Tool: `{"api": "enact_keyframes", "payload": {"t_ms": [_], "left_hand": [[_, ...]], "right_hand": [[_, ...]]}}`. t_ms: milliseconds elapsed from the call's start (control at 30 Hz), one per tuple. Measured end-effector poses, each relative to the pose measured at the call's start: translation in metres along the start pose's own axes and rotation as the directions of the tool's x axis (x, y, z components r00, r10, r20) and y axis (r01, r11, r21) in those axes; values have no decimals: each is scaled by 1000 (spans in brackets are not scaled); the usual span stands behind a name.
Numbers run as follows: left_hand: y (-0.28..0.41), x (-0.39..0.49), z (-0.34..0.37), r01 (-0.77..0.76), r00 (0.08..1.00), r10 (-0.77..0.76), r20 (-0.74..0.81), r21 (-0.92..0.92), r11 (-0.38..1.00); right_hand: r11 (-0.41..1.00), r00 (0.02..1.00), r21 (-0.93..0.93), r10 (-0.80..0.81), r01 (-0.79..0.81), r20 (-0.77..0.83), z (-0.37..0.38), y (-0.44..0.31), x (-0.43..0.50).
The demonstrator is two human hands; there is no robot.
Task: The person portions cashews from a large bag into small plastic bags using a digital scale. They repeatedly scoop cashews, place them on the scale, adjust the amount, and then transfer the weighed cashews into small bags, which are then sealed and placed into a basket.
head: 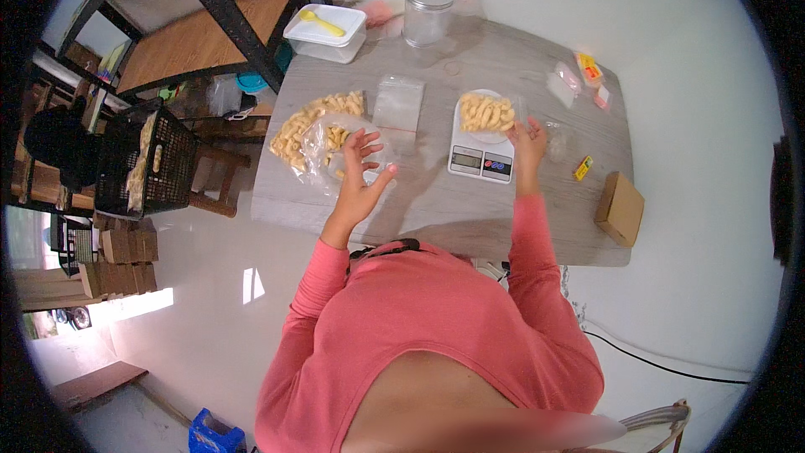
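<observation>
My left hand [360, 170] has its fingers apart, over a large clear plastic bag [317, 170] at the left. Pale yellow curved snack pieces [302, 129] fill the bag's far part, with some loose ones near its mouth. A smaller clear bag of the same snacks [485, 113] rests on a white digital kitchen scale [465, 141]. At that bag's right edge, my right hand [529, 136] pinches the plastic between thumb and fingers. The scale's display faces me, its digits too small to read. Flat clear zip bags [398, 107] lie between the large bag and the scale.
Along the back are a lidded plastic box [324, 44] with a yellow spoon [322, 23] and a clear jar [427, 16]. A cardboard box [619, 209], a small yellow packet [583, 168] and other packets [589, 69] lie right. A black crate [148, 163] stands left.
</observation>
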State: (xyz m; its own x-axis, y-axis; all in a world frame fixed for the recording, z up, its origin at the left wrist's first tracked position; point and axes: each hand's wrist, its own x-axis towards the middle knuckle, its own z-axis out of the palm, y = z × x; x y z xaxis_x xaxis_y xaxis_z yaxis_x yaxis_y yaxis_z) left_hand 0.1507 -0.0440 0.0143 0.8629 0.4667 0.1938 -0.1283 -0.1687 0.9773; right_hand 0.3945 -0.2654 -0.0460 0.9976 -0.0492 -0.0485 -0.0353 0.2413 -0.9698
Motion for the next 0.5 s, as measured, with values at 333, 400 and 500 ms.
{"api": "enact_keyframes", "payload": {"t_ms": [333,400,500], "left_hand": [[-3,-4,-23,32,995,-28,-93,44,999],[-9,-4,-26,52,994,-52,-99,2,999],[-15,-6,-30,45,991,-43,-124,7,999]], "right_hand": [[903,978,-427,-125,41,-170,-40,92,66],[780,978,-624,-161,45,-130,-47,92,69],[833,990,-552,-44,-38,-135,-53,87,70]]}}
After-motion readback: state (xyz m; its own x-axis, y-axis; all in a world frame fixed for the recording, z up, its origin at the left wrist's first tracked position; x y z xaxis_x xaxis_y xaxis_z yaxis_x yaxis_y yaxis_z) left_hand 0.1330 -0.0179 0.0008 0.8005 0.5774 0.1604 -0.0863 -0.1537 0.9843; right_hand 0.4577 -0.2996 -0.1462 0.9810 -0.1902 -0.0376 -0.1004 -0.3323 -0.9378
